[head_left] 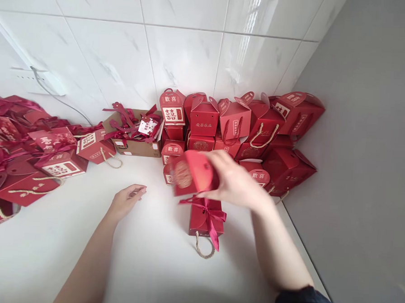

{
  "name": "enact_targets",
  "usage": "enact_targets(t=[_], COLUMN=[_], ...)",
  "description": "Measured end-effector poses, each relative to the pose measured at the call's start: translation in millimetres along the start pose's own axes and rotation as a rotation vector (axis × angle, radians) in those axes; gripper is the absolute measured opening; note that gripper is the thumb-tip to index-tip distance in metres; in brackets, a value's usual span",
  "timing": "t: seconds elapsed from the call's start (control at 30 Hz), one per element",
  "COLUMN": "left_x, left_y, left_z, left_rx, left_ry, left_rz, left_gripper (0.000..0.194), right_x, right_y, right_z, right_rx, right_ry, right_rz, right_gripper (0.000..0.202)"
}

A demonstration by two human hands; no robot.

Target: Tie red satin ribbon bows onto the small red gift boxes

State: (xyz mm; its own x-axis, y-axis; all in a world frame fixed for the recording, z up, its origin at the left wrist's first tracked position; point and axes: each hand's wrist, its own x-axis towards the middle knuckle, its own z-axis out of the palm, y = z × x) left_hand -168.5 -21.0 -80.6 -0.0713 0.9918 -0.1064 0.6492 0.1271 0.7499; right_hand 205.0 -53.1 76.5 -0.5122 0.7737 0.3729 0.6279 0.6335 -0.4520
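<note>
Your right hand point(233, 180) has its grip closed on a red box point(191, 173) with a gold emblem, just beside the ribboned box point(199, 219) on the desk point(149, 257). Your left hand point(125, 202) is loosely curled, empty. Behind, a stacked box point(172, 108) reads "歡喜" and "囍".

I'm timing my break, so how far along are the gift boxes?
The front box wears a bow, and ribbons show among the pile at left: those look done. The right hand holds a red box, no bow visible. Apparently left: the stacked boxes by the wall, showing no bows. Ribbons lie in the carton.
</note>
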Motion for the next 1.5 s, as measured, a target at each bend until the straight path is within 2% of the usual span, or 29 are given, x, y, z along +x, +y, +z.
enact_targets(t=[0.1, 0.17, 0.27, 0.4, 0.5, 0.63, 0.73, 0.8, 0.87, 0.97, 1.1, 1.2, 1.4, 1.5], left_x=[0, 0, 1, 1, 0, -1, -2, -3, -3, -3, -4, -5, -5, -2], left_y=[1, 2, 4, 4, 4, 6, 7, 8, 8, 7, 4, 2, -1, -8], left_z=[1.1, 1.3, 1.5, 2.6, 3.6, 3.6, 2.6, 1.9, 1.7, 2.2, 3.7, 4.2, 3.4, -6.8], left_rx=[0.006, 0.010, 0.016, 0.017, 0.019, 0.036, 0.050, 0.055, 0.054, 0.046, 0.030, 0.025, 0.036, 0.053], left_ry=[-0.004, -0.007, -0.010, -0.004, 0.001, 0.001, -0.009, -0.013, -0.015, -0.016, -0.004, 0.005, 0.057, 0.172], left_rz=[-0.009, -0.012, -0.011, -0.013, -0.018, -0.020, -0.017, -0.013, -0.007, 0.007, 0.029, 0.037, 0.029, -0.008], left_gripper=[0.053, 0.052, 0.052, 0.054, 0.055, 0.053, 0.049, 0.049, 0.049, 0.051, 0.050, 0.049, 0.043, 0.039], right_x=[-40, -62, -77, -77, -74, -68, -57, -48, -41, -40, -50, -57, -54, -51], right_y=[29, 55, 95, 126, 127, 123, 129, 136, 139, 135, 119, 114, 134, 140], right_z=[-52, -70, -69, -46, -39, -53, -69, -75, -75, -67, -49, -33, -6, -4], right_rx=[-0.169, -0.272, -0.393, -0.505, -0.554, -0.510, -0.471, -0.473, -0.503, -0.603, -0.683, -0.689, -0.644, -0.639], right_ry=[0.176, 0.221, 0.218, 0.244, 0.225, 0.152, 0.006, -0.106, -0.160, -0.075, 0.104, 0.194, 0.175, 0.210], right_rz=[0.227, 0.361, 0.476, 0.456, 0.441, 0.431, 0.422, 0.475, 0.530, 0.520, 0.413, 0.322, 0.301, 0.307], right_gripper=[0.082, 0.080, 0.076, 0.083, 0.086, 0.078, 0.078, 0.079, 0.080, 0.082, 0.094, 0.092, 0.080, 0.074])
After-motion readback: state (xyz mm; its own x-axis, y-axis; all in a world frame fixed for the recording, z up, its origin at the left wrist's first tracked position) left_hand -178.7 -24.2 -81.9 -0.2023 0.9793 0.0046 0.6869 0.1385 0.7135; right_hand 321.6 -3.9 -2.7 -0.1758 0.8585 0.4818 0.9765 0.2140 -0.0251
